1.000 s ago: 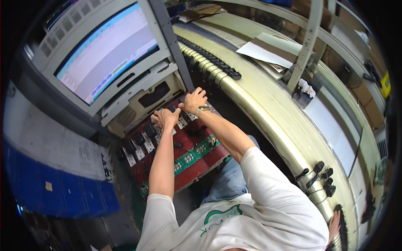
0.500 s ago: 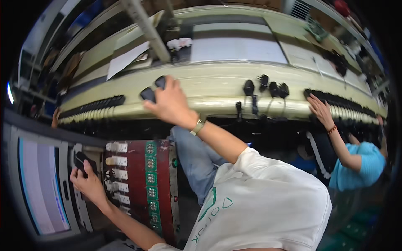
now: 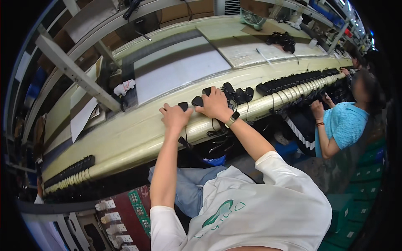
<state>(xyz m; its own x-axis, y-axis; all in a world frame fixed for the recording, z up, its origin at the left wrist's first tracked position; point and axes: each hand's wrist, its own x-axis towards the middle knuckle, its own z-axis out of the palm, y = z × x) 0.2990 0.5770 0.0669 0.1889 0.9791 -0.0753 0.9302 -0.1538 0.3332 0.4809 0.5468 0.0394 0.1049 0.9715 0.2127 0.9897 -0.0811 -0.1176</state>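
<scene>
Both my hands are over the near edge of the wrapped bench. My left hand (image 3: 175, 118) has its fingers bent around a black power adapter (image 3: 183, 106), whose cord hangs over the edge. Just to the right, my right hand (image 3: 216, 104), with a watch on the wrist, grips two black adapters (image 3: 197, 101) between thumb and fingers. Their undersides are hidden by the hand. Right beside it, several more black adapters (image 3: 242, 96) stand on the bench with cords dangling.
Long rows of adapters line the bench edge at left (image 3: 69, 171) and right (image 3: 293, 81). A co-worker in a blue top (image 3: 345, 125) sits at the right. A metal post (image 3: 77, 73) rises at the left; a red test panel with sockets (image 3: 121, 209) stands lower left.
My left hand has moved from the socket panel up to the bench. My right hand has shifted right, to the loose adapters. The view has turned right; the co-worker's hand has left the adapter row.
</scene>
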